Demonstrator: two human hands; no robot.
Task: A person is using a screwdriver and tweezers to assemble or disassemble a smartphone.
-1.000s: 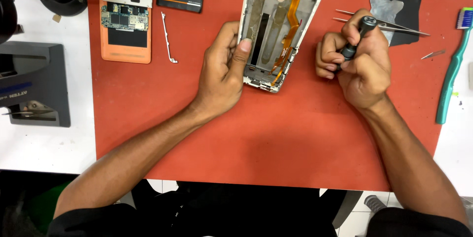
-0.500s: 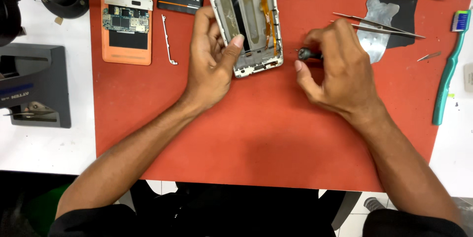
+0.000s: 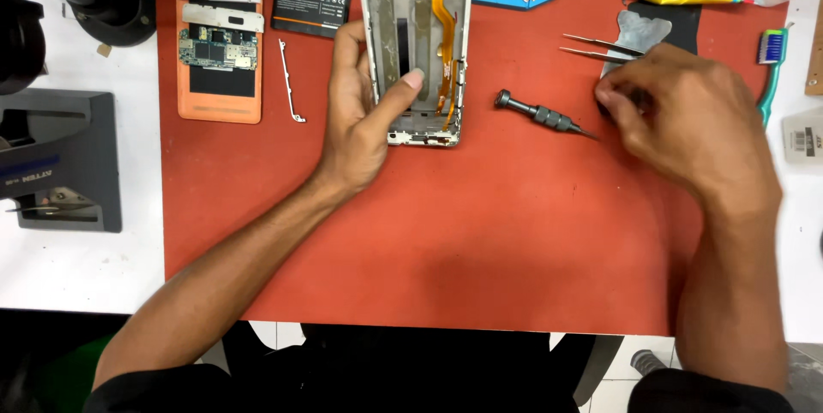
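The opened white-framed phone chassis with orange ribbon cable (image 3: 416,40) is steadied by the left hand (image 3: 364,113), thumb pressed inside, while the curled right hand (image 3: 677,113) reaches the steel tweezers (image 3: 600,46), the small dark screwdriver (image 3: 544,114) lying loose between both hands; a fine pinch seems needed.

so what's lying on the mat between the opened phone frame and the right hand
A small dark screwdriver lies on the red mat between the phone frame and the right hand, touching neither, as the head view shows.
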